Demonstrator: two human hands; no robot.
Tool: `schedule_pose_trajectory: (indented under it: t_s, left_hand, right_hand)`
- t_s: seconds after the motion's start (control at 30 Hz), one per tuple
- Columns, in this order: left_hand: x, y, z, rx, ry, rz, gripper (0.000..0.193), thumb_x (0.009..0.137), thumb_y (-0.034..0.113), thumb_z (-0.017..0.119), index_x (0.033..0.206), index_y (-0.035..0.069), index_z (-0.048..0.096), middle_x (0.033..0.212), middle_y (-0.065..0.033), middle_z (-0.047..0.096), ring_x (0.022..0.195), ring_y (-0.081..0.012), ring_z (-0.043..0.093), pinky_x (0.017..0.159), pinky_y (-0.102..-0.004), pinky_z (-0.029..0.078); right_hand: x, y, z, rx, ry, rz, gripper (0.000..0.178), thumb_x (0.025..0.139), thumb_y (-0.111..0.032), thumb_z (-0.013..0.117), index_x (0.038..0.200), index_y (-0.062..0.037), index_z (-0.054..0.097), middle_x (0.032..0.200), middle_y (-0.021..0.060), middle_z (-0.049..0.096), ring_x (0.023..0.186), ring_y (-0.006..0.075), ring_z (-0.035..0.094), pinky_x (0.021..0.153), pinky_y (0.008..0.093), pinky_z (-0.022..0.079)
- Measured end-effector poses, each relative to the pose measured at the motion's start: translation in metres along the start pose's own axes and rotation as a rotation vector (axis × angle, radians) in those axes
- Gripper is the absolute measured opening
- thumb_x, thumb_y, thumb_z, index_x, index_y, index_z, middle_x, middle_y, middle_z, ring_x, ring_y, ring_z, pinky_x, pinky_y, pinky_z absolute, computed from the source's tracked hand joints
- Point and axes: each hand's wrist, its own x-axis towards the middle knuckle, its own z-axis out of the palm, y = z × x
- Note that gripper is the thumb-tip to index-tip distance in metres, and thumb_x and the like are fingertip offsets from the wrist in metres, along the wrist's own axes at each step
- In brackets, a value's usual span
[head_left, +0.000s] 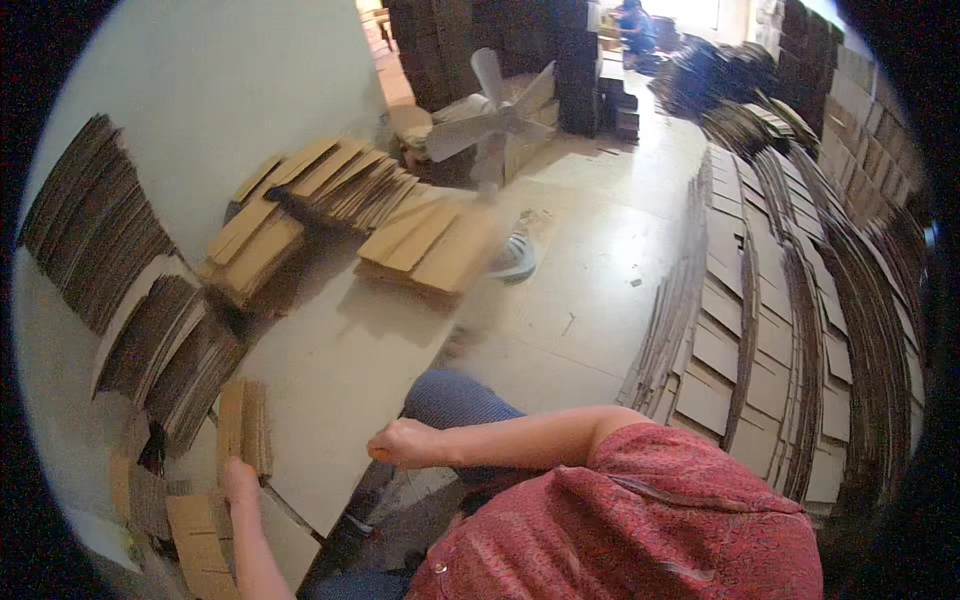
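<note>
My left hand [241, 481] is at the near end of a small upright bundle of brown cardboard pieces [244, 425] on the pale tabletop. Its fingers are bunched against the cardboard, though blur softens the grip. Beside that wrist lies another stack of flat cardboard pieces [198, 535]. My right hand [405, 443] is curled closed over the table's near edge, close to my knee. Whatever it may hold is hidden by the fingers. Farther along the table sits a pile of flat folded cardboard [430, 240].
Stacks of dark-edged cardboard [90, 220] lean along the left wall. A pedestal fan [497, 120] stands beyond the table on a round base [515, 260]. Long rows of stacked cardboard sheets [760, 320] cover the right side. Another person [636, 28] is far back.
</note>
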Motion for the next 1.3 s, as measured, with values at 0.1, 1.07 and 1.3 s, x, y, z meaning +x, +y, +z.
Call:
schedule_pose_trajectory:
  t_s: [0.1,1.07,1.3]
  left_hand:
    - [-0.052,0.001,-0.005,-0.066,0.096,0.06,0.027,0.087,0.023,0.049,0.101,0.003,0.06,0.096,-0.0203,0.06,0.086,-0.0349,0.059,0.076,-0.0432,0.046]
    - [-0.216,-0.095,-0.04,-0.059,0.575,-0.03,0.071,0.077,0.039,0.061,0.129,-0.001,0.032,0.131,-0.0223,0.035,0.123,-0.0374,0.03,0.101,-0.0448,0.025]
    - [-0.173,-0.168,-0.04,-0.091,0.062,-0.153,0.062,0.078,0.04,0.059,0.119,-0.002,0.039,0.116,-0.023,0.048,0.104,-0.0369,0.049,0.085,-0.0463,0.04]
  right_hand:
    - [-0.017,-0.007,0.003,-0.002,-0.076,0.032,0.015,0.081,-0.018,0.053,0.079,-0.0038,0.058,0.073,0.017,0.06,0.066,0.0373,0.056,0.061,0.0437,0.045]
    - [-0.029,-0.016,0.003,0.7,0.292,0.319,0.02,0.084,-0.015,0.053,0.094,0.0018,0.057,0.085,0.0066,0.06,0.068,0.0156,0.057,0.06,0.0279,0.05]
    - [-0.028,-0.015,0.016,0.702,0.241,0.23,0.013,0.084,-0.011,0.055,0.087,0.0005,0.061,0.075,0.0005,0.059,0.066,0.009,0.054,0.055,0.0252,0.045]
